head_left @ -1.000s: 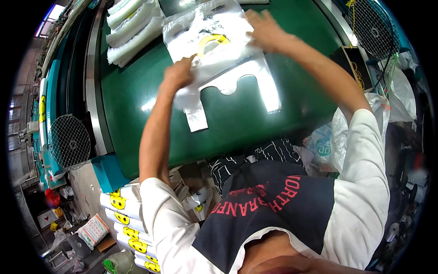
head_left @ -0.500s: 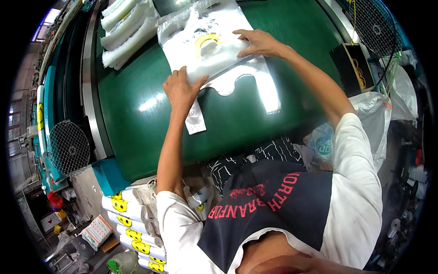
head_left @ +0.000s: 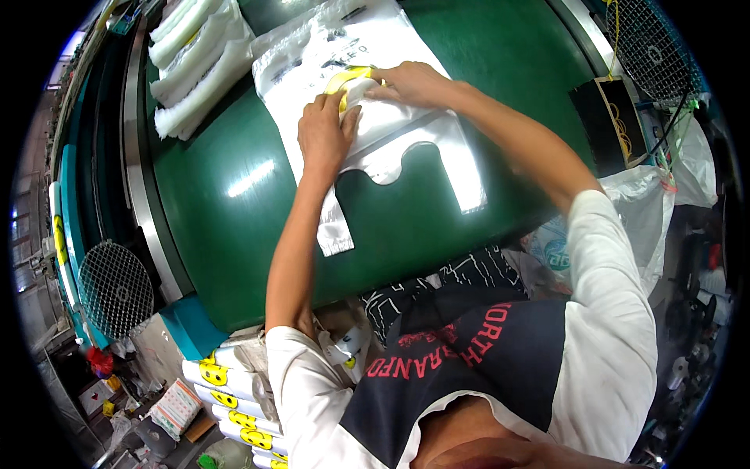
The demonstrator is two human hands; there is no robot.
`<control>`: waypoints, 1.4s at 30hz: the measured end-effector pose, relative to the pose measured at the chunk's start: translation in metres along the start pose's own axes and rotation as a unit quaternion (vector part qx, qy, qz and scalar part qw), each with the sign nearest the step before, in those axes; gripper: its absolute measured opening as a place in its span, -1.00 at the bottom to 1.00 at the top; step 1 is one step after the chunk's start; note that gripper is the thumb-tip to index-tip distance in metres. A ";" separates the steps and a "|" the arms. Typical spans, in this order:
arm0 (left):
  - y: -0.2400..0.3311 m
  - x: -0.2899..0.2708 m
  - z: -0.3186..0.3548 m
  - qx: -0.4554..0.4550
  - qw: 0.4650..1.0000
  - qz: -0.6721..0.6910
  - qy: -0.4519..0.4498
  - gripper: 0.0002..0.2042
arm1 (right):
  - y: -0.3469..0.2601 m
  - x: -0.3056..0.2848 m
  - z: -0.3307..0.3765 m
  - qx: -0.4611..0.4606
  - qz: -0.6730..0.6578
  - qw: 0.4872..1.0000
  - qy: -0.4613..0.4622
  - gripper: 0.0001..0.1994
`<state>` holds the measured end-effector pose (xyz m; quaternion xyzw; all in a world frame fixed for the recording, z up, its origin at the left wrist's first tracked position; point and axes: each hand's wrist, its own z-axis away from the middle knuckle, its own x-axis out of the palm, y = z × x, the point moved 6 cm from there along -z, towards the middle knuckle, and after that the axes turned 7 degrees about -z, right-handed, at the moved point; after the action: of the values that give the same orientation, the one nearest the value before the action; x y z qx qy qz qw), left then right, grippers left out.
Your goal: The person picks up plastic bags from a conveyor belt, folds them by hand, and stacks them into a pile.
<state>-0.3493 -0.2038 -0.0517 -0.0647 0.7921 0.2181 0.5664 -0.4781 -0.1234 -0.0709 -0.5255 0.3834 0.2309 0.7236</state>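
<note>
White plastic vest-style bags (head_left: pixel 422 129) with a yellow print lie flat on a green work surface (head_left: pixel 234 227), their two handle strips toward me. The upper layer is folded over above the handle cut-out. My left hand (head_left: pixel 322 137) rests on the fold at its left, fingers bent and thumb close to them, closed on the film by the yellow print. From the right, my right hand (head_left: pixel 414 84) pinches the same film, with its fingertips near those of the left. Both hands partly cover the print, and the film between the fingertips is hardly visible.
Thick folded bundles of white bags (head_left: pixel 199 82) lie at the far left of the surface. A metal rail (head_left: pixel 160 234) and a round fan guard (head_left: pixel 117 289) border the left side. Stacked printed bags (head_left: pixel 226 379) stand below left. A black box (head_left: pixel 605 121) sits at the right edge.
My hands have come closer together over the yellow print, the left moving right and the right moving left. The fingers have drawn in on the film. The whole view has shifted slightly.
</note>
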 end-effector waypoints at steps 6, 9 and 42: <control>0.036 0.028 -0.004 0.139 0.968 -0.207 0.006 -0.55 | 0.028 0.000 -0.044 -0.032 -0.088 0.994 0.052 -0.62; 0.028 0.014 -0.019 0.118 0.986 -0.082 -0.083 -0.65 | 0.046 -0.043 -0.010 0.041 0.114 0.980 0.161 -0.64; 0.012 0.034 0.139 -0.054 0.947 0.151 -0.280 -0.35 | -0.008 0.029 0.112 -0.284 0.267 0.914 0.110 -0.69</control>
<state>-0.2447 -0.1305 -0.1161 0.0883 0.5891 0.3529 0.7215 -0.4198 -0.0228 -0.0722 -0.6090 0.5051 0.4553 0.4082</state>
